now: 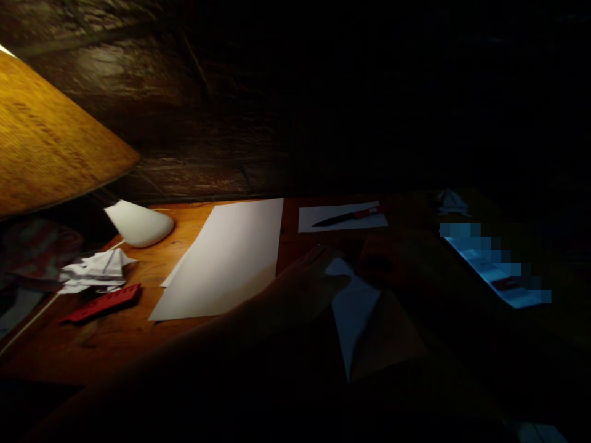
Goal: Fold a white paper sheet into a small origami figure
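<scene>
The scene is very dark, lit by a lamp at the left. My left hand [305,289] rests on a folded white paper [353,307] lying on the wooden table [115,332], its fingers pressed down on the paper's upper left edge. My right hand [392,258] lies at the paper's upper right corner, a dim shape in shadow, so its fingers cannot be made out.
A plain white sheet [226,258] lies left of the hands. A knife with a red handle [346,216] sits on a small sheet behind them. A lampshade [46,141], white lamp base [138,224], crumpled folded paper [96,267], red ruler [101,303] and lit screen [498,271] surround them.
</scene>
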Available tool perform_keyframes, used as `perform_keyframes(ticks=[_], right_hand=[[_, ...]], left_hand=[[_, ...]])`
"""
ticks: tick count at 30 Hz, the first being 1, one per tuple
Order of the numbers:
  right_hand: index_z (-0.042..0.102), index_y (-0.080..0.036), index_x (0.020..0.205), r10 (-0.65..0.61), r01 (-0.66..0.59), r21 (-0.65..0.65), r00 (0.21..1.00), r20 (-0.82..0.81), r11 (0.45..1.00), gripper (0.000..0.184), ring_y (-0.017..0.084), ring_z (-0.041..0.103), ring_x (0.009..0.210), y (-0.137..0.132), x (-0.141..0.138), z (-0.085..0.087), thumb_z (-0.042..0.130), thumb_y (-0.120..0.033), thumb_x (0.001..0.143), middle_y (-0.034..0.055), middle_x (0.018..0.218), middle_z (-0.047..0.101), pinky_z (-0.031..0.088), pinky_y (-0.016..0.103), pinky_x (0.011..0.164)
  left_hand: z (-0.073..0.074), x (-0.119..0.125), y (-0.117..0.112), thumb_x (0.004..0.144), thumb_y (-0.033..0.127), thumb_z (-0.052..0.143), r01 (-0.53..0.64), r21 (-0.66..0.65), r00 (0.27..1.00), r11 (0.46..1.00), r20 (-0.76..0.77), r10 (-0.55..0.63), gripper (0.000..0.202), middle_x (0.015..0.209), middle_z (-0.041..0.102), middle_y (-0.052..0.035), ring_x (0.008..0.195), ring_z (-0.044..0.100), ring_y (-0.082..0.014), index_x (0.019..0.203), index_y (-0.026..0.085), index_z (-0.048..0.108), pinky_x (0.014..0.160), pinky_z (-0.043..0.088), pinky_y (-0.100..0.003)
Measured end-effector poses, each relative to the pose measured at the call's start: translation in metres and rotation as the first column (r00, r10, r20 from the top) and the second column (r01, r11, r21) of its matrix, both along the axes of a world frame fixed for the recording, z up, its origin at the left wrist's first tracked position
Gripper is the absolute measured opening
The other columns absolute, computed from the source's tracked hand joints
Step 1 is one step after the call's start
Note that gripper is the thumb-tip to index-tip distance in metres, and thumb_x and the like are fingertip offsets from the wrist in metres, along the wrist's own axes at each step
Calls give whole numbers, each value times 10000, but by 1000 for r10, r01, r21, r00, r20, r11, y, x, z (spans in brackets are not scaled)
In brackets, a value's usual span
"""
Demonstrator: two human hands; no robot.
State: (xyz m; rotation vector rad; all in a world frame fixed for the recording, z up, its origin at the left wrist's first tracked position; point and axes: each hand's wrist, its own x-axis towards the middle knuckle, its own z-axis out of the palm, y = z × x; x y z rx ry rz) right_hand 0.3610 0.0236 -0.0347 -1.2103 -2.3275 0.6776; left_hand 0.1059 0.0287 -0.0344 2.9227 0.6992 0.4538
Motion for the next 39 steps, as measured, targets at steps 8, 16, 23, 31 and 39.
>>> perform_keyframes(ticks=[8,16,23,31,39], right_hand=[[800,-268,958,14,-10,-40,996,87,999,166,213,615,855,-4,-3,11,653,-335,920,67,995,667,448,352,747],[782,-258,978,-3,3,2,990,144,1000,179,211,605,841,-11,-8,15,631,-341,929,72,1007,649,433,347,723],[776,-241,961,44,-40,-29,983,179,999,203,207,604,809,-10,-6,16,610,-355,938,69,977,663,422,350,709],[797,-274,945,34,-30,-35,993,116,999,217,202,594,774,-12,-4,14,608,-379,937,66,926,675,435,345,690],[799,-272,947,30,-23,-51,989,147,998,243,207,604,793,-12,-6,19,592,-398,953,67,914,680,425,346,703]], left_hand=[[4,0,5,1006,204,526,38,20,998,999,-44,-37,190,1276,563,-127,1145,567,-252,1130,172,667,894,576,-375],[2,2,2,1025,217,508,22,42,995,999,-96,-18,210,1175,619,-97,1063,609,-229,1102,205,703,860,562,-361],[0,5,-1,1065,236,457,14,-14,997,1000,-70,-15,234,1154,639,-89,989,643,-178,1119,173,675,808,565,-296],[12,-1,-6,975,210,548,-18,163,977,986,-207,52,290,1315,545,-134,1209,565,-343,1226,281,674,999,492,-552],[9,0,-8,967,226,571,-99,152,965,983,-225,132,340,1339,533,-125,1292,493,-438,1280,331,649,957,461,-663]])
